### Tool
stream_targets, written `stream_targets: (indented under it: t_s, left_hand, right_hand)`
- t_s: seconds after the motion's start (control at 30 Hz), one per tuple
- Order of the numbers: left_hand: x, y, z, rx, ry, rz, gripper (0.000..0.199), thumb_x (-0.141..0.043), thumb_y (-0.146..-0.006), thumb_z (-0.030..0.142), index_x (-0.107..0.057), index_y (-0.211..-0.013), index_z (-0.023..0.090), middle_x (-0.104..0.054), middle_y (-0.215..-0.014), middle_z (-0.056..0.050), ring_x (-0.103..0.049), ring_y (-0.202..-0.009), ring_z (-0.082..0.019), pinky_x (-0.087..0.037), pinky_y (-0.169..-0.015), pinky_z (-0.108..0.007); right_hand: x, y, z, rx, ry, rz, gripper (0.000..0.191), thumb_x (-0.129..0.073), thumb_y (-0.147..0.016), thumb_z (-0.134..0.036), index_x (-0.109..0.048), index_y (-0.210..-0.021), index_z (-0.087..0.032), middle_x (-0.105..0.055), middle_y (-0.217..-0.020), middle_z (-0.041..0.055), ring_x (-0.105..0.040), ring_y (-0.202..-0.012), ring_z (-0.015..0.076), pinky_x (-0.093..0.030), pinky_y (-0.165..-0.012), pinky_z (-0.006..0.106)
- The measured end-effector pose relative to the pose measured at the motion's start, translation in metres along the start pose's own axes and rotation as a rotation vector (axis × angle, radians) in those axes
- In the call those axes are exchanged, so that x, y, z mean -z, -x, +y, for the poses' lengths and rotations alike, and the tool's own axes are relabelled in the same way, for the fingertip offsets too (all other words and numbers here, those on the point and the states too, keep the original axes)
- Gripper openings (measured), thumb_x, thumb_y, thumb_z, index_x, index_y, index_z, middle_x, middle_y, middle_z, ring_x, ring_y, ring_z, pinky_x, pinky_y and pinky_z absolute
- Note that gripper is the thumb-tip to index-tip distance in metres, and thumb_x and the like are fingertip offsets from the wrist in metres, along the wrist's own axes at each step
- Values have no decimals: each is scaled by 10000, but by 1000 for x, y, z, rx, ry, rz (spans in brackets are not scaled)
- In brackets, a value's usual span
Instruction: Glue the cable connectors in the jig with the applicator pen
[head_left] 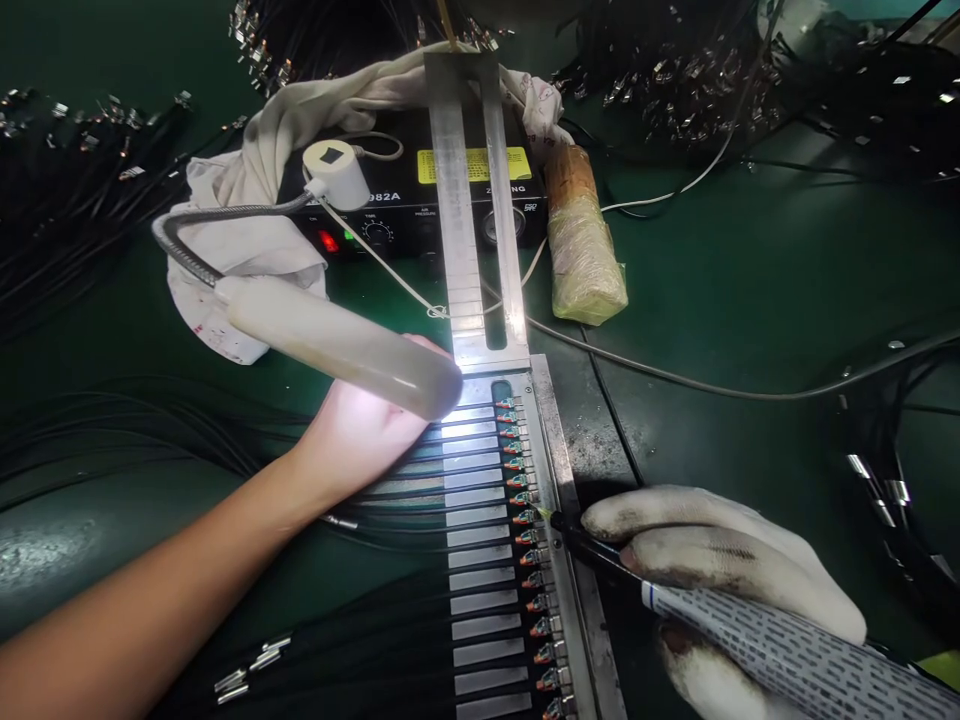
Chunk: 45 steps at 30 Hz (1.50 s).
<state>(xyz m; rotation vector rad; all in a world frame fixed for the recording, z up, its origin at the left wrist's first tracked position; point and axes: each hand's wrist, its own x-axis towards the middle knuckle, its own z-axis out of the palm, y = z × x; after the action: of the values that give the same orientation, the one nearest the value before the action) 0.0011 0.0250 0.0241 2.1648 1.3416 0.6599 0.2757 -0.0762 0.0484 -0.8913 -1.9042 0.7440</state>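
Left of my right hand (750,560) – pinching the pen-like tool (757,630) – connector row (529,558) runs fore-and-aft; left hand (364,435) lamp-hidden (345,345), can't tell grip.

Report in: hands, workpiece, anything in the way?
Right hand: gloved, holding patterned tool, tip close to connector row. Left hand: bare, beside cables, fingers mostly hidden. Cables laid across metal fixture. Lamp partly blocks left hand.

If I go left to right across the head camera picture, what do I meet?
Shiny-ended cables at upper left, bare left hand, metal rack, gloved right hand, silver-tipped cables at far right.
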Motion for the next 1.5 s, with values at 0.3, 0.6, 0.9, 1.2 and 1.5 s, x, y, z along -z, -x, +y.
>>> stream_targets:
  t_s: [0.3, 0.6, 0.9, 1.2, 1.5]
  left_hand:
    - [0, 1, 0, -10, -15, 10, 130, -606, -865, 216, -630, -985, 170, -567, -828, 13, -526, -784, -140, -440, -775, -262]
    - [-2, -1, 0, -5, -20, 5, 150, -601, -869, 238, -632, -993, 159, -564, -821, 10, -531, -787, -142, -440, -778, -257]
    - [0, 1, 0, 20, -8, -9, 156, -593, -874, 256, -624, -993, 161, -565, -833, -2, -533, -801, -153, -450, -788, -267]
    - [1, 1, 0, 23, -10, -14, 164, -584, -880, 271, -621, -1002, 168, -586, -863, -13, -544, -822, -165, -458, -813, -288]
    - [-1, 1, -1, 41, -49, -14, 207, -579, -886, 326, -642, -966, 147, -578, -798, -7, -535, -765, -157, -465, -754, -284]
  right_hand:
    - [4, 0, 2, -1, 21, -49, 271, -613, -724, -83, -654, -985, -144, -723, -979, 77, -713, -936, 246, -639, -747, 339]
    - [-3, -3, -3, -59, -37, 23, 291, -594, -705, -92, -656, -985, -143, -715, -986, 38, -701, -949, 202, -620, -792, 311]
    - [2, -3, -2, -23, 9, -29, 240, -608, -724, -105, -658, -949, -173, -733, -931, 58, -725, -870, 229, -636, -707, 322]
    - [3, 4, -4, -15, 22, -17, 189, -653, -806, -158, -653, -994, -179, -729, -987, 67, -722, -903, 236, -642, -732, 328]
    - [7, 11, -13, 12, 33, -69, 171, -616, -873, -225, -637, -1027, -153, -724, -997, 82, -719, -915, 230, -637, -754, 322]
